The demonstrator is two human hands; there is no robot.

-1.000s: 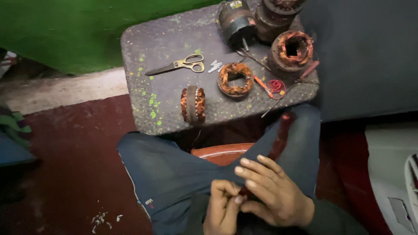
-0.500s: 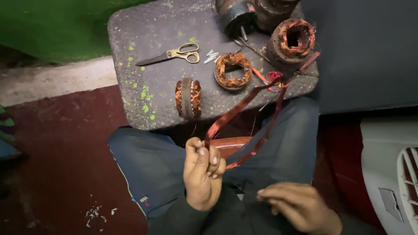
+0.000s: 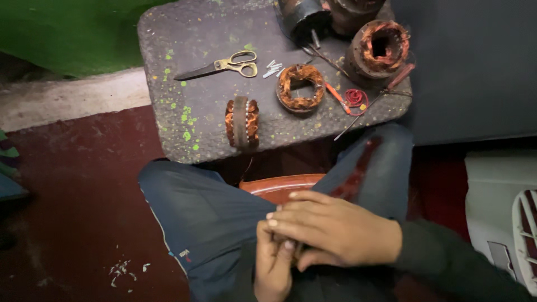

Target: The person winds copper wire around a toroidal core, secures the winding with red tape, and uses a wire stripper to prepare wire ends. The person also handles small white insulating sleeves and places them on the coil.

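Observation:
My two hands meet in my lap over blue jeans. My right hand (image 3: 335,229) lies across my left hand (image 3: 274,268) with its fingers straight and together. My left hand's fingers curl under it. A dark red-copper wire coil (image 3: 358,168) lies stretched along my right thigh and runs in under my hands; the grip itself is hidden. On the low grey table (image 3: 184,39) ahead of my knees are a small wound stator (image 3: 242,122) standing on edge, a copper ring winding (image 3: 301,86) and brass-handled scissors (image 3: 224,64).
A larger wound stator (image 3: 380,50) and a black motor part (image 3: 305,17) stand at the table's far right, by a small red wire loop (image 3: 356,96). An orange stool rim (image 3: 279,187) shows between my knees. A white fan housing (image 3: 503,212) is at the right. The floor is dark red.
Half a second ago my left hand held the wire coil up as an open loop, my right hand low. Now the coil lies along my thigh and my right hand covers my left.

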